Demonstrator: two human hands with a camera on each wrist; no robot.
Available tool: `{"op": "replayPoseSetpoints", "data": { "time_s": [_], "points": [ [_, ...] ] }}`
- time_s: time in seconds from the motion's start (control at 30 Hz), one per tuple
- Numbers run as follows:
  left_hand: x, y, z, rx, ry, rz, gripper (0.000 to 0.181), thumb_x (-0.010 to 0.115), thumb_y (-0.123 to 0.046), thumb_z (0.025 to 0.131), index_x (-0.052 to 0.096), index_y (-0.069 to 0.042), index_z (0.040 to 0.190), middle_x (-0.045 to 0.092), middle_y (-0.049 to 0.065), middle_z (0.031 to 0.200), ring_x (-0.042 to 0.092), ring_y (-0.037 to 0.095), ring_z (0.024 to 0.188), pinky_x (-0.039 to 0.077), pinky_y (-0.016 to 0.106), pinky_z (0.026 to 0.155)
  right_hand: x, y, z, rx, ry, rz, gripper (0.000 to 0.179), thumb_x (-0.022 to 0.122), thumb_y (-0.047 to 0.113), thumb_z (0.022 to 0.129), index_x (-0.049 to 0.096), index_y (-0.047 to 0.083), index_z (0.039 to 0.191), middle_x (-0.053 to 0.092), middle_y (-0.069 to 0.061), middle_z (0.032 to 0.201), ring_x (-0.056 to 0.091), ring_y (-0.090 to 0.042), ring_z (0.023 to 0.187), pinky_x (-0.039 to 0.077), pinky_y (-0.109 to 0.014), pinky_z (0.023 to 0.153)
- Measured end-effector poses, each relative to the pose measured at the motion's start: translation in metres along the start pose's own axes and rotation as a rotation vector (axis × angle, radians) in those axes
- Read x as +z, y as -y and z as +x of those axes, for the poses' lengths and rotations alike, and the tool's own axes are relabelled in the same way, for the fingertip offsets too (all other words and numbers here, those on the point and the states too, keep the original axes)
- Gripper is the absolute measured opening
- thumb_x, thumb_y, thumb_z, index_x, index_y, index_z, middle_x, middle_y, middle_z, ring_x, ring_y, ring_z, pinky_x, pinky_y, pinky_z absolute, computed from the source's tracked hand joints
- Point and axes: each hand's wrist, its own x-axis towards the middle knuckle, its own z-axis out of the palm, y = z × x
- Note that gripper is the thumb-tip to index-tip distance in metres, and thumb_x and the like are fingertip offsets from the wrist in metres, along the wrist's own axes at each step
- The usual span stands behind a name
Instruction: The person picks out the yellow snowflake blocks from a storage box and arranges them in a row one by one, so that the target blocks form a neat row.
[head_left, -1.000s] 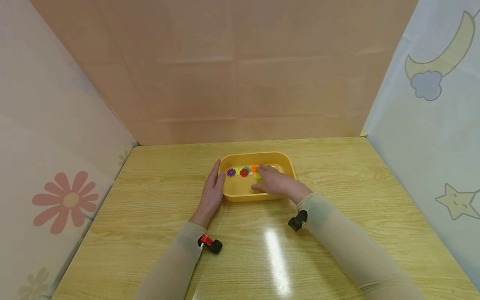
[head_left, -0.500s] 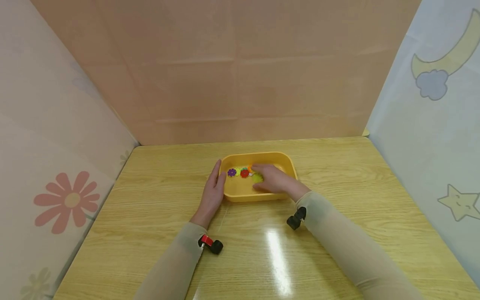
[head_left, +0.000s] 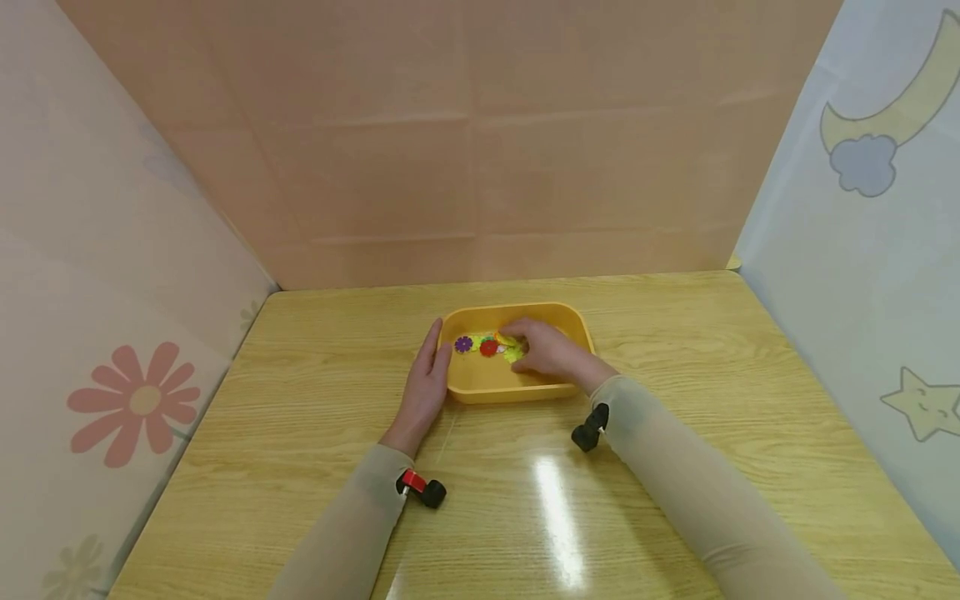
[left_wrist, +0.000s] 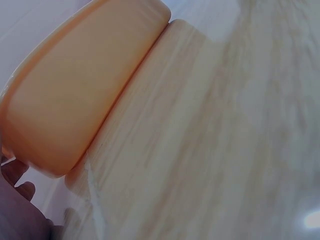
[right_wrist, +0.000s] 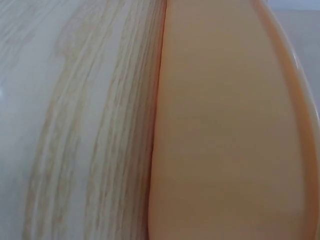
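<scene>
A yellow plastic tray (head_left: 480, 392) holds several small flower-shaped plastic discs. Along its left wall lies my left hand (head_left: 423, 387), fingers straight on the outside and thumb beside the rim. My right hand (head_left: 551, 348) reaches in over the right side, its fingertips on a yellow disc (head_left: 507, 340) that overlaps an orange one. Its thumb stays apart from the other fingers, near a lime disc (head_left: 513, 354). To the left lie a red disc (head_left: 488, 348) and a purple disc (head_left: 464, 344). The left wrist view shows left fingers (left_wrist: 15, 170) near the tray's corner; the right wrist view shows only tray wall and table.
The tray stands on a wooden table (head_left: 337, 350) with a bright reflection near its front. A brown panel (head_left: 472, 167) closes the back. Pale printed panels (head_left: 135, 250) with flowers, a moon and a star flank both sides. Small black cameras (head_left: 432, 493) sit on both wrists.
My right hand's fingers have drawn in and bent over the discs, and a yellow disc now shows at the fingertips over the orange one. The left hand and tray stay put.
</scene>
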Motion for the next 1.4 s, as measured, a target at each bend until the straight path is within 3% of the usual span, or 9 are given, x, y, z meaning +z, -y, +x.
{"op": "replayPoseSetpoints", "data": {
  "time_s": [0.3, 0.8, 1.07, 1.4],
  "points": [
    [0.001, 0.0, 0.0, -0.01, -0.002, 0.006, 0.06, 0.039, -0.04, 0.121, 0.024, -0.029, 0.178, 0.024, -0.005, 0.182, 0.019, 0.022, 0.168, 0.017, 0.05, 0.136, 0.003, -0.004, 0.007, 0.03, -0.038, 0.032, 0.058, 0.087, 0.01, 0.096, 0.067, -0.003, 0.149, 0.068, -0.017, 0.128, 0.06, -0.031, 0.11, 0.054, -0.048, 0.101],
    [0.001, 0.001, 0.0, -0.009, -0.007, -0.008, 0.061, 0.04, -0.042, 0.12, 0.025, -0.027, 0.178, 0.026, -0.006, 0.181, 0.021, 0.021, 0.167, 0.019, 0.049, 0.136, 0.004, -0.004, 0.009, 0.061, -0.105, -0.04, 0.04, 0.083, 0.013, 0.099, 0.076, -0.003, 0.135, 0.07, -0.019, 0.128, 0.066, -0.03, 0.106, 0.056, -0.046, 0.097],
    [0.0, 0.003, 0.002, 0.0, -0.037, -0.038, 0.061, 0.043, -0.038, 0.12, 0.027, -0.026, 0.177, 0.028, -0.003, 0.181, 0.025, 0.021, 0.166, 0.025, 0.046, 0.134, 0.004, -0.006, 0.014, 0.07, -0.13, -0.027, 0.04, 0.087, 0.016, 0.096, 0.078, -0.001, 0.132, 0.074, -0.016, 0.123, 0.066, -0.031, 0.109, 0.056, -0.047, 0.099],
    [0.001, 0.0, 0.005, -0.008, -0.059, -0.047, 0.061, 0.043, -0.038, 0.12, 0.028, -0.023, 0.177, 0.029, -0.002, 0.18, 0.024, 0.022, 0.166, 0.023, 0.046, 0.135, 0.001, -0.006, 0.018, 0.084, -0.18, -0.03, 0.038, 0.087, 0.022, 0.098, 0.08, 0.002, 0.13, 0.078, -0.014, 0.122, 0.069, -0.03, 0.11, 0.057, -0.047, 0.1]
  ]
}}
